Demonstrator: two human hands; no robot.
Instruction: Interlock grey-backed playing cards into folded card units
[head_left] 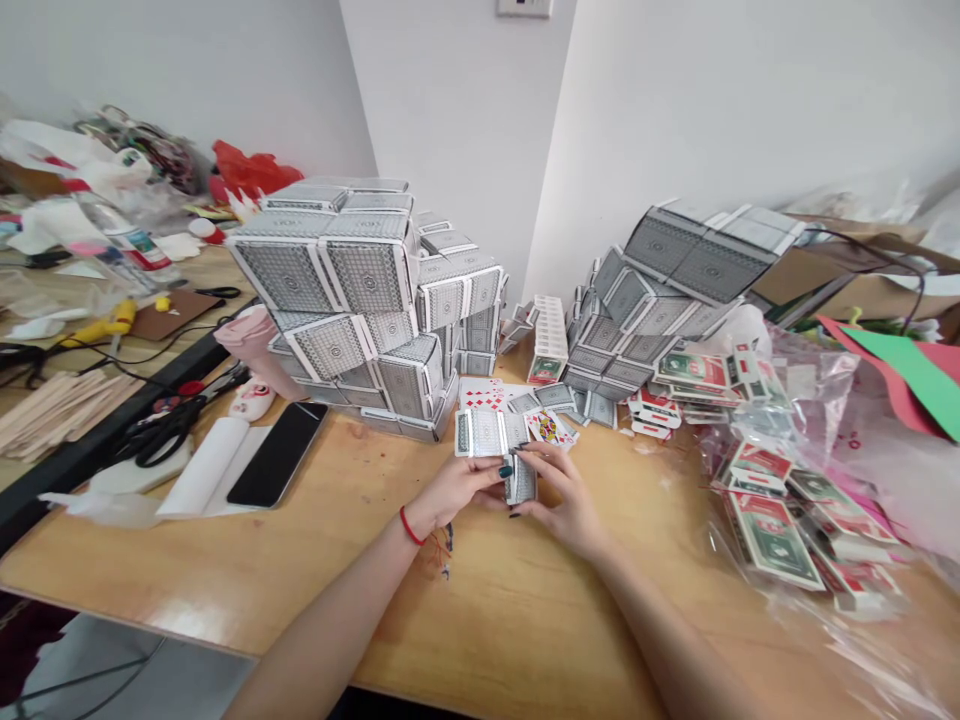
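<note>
Between my two hands is a small piece made of folded playing cards (484, 432), with grey patterned backs outward. My left hand (465, 488), a red cord on its wrist, pinches it from the left with the thumb on top. On the other side my right hand (559, 495) grips the lower right part, its fingers curled round the edge. Loose face-up cards (553, 430) lie just beyond, along with several grey-backed ones. Behind my left hand rises a tall stack of card blocks (337, 300), and a second stack (645, 300) leans at the right.
Left on the table are a black phone (277, 455), scissors (176, 415), wooden sticks (60, 410) and a plastic bottle (142, 250). Red and green card boxes (772, 535) lie in clear plastic at right. A row of boxes (550, 335) stands between the stacks.
</note>
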